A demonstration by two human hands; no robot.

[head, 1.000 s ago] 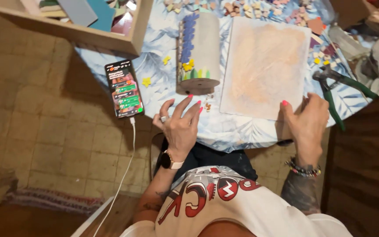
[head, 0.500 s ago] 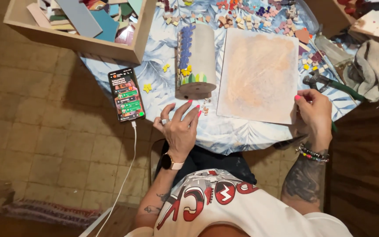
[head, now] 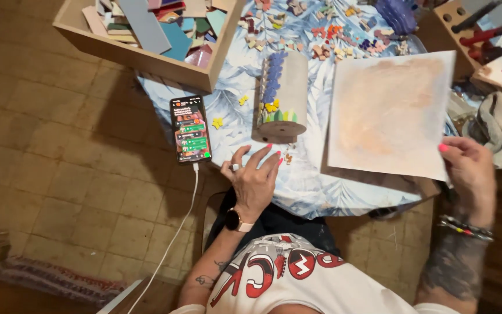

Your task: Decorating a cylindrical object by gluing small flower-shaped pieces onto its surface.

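From the head view, looking straight down, we see our right hand (head: 469, 174) pinching the near right corner of a pale, peach-stained sheet (head: 387, 113), thumb on top and the other digits underneath, so that side rides slightly lifted off the worktop (head: 315, 186) with a shadow beneath it. To handle this well, we judge the sheet wants even support: lift it level, keep it from sagging onto the small mosaic pieces (head: 326, 40) scattered beyond it, and steer clear of the cylinder. Our left hand (head: 254, 174) rests palm down on the patterned cloth, its grip spread wide and holding nothing, fingertips just short of the upright cylinder (head: 283, 99) decorated with blue, yellow and green tiles. That wrist, wearing a watch, is straight, the forearm reaching up from our lap; the right forearm comes in from the side with the wrist bent inward. A charging phone (head: 190, 129) lies left of the left hand, a wooden tray of tile offcuts (head: 146, 58) beyond it.
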